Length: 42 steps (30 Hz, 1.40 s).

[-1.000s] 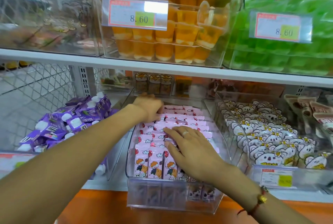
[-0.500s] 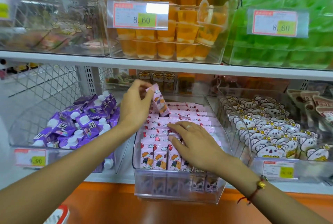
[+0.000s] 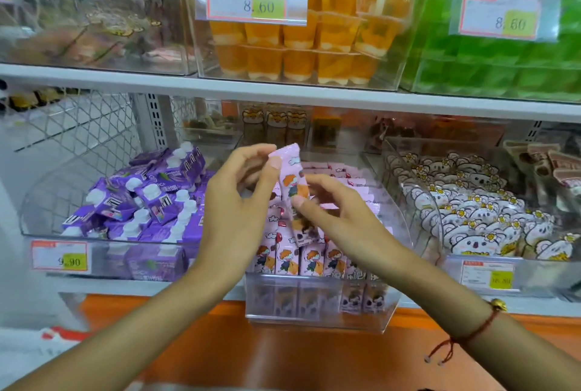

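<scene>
A pink snack packet [image 3: 294,184] with a cartoon figure is held upright above a clear plastic bin [image 3: 314,318] filled with rows of the same pink packets [image 3: 301,260]. My left hand [image 3: 239,205] pinches the packet's top edge between thumb and fingers. My right hand [image 3: 342,217] pinches the packet lower down, thumb on its front, fingers curled behind. A red string bracelet with a gold bead sits on my right wrist.
Left of the pink bin lies a clear bin of purple pouches [image 3: 141,199]; to the right, a bin of koala-shaped packets [image 3: 471,217]. The shelf above holds orange jelly cups [image 3: 298,48] and green packs [image 3: 503,57]. An orange ledge [image 3: 283,356] runs below.
My left hand lifted one pink packet out of the bin and raised it. My right hand left the packet rows and took hold of the lifted packet's lower part.
</scene>
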Each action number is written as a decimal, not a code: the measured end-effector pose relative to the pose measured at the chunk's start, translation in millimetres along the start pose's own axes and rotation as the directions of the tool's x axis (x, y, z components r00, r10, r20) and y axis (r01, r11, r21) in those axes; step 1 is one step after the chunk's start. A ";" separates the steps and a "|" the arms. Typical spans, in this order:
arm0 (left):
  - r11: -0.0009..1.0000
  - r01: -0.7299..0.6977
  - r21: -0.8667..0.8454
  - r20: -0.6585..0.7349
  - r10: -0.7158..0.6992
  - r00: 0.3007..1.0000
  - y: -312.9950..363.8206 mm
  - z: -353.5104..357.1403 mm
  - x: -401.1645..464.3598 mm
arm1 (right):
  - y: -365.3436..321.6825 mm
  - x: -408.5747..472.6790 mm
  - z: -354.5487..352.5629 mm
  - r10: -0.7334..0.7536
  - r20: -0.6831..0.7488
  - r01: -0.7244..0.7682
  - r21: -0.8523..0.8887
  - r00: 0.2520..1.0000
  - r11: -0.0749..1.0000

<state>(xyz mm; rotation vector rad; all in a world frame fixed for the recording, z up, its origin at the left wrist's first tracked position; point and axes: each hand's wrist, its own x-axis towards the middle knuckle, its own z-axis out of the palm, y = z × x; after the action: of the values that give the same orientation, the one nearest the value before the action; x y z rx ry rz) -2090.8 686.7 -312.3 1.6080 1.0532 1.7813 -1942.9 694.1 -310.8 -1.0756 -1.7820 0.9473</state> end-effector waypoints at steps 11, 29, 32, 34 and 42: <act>0.970 0.007 0.244 0.245 -0.068 0.967 -9.9 6.7 -13.1 | 5.7 3.1 -9.0 0.245 -0.073 -0.191 0.431 0.967 0.882; 0.935 -0.125 0.331 0.315 0.015 0.949 -17.1 5.6 -11.1 | 4.6 -1.4 -10.4 0.120 -0.241 -0.013 0.406 0.963 0.914; 0.928 -0.147 0.342 0.278 0.050 0.959 -14.7 5.7 -10.1 | 3.3 -3.9 -7.5 0.091 -0.295 0.023 0.361 0.951 0.932; 0.942 -0.127 0.309 0.273 0.040 0.961 -12.6 5.1 -9.8 | 3.2 -3.3 -8.9 0.086 -0.275 0.014 0.342 0.958 0.939; 0.952 0.304 0.038 0.332 -0.299 0.895 -1.5 8.2 -6.4 | 2.1 -1.1 -23.0 0.134 -0.192 -0.071 0.304 0.972 0.950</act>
<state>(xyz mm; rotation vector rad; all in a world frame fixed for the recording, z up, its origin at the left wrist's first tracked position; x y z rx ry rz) -2081.9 684.1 -317.3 1.5674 1.0545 1.2570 -1921.0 697.9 -304.4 -1.0408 -1.3726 1.0817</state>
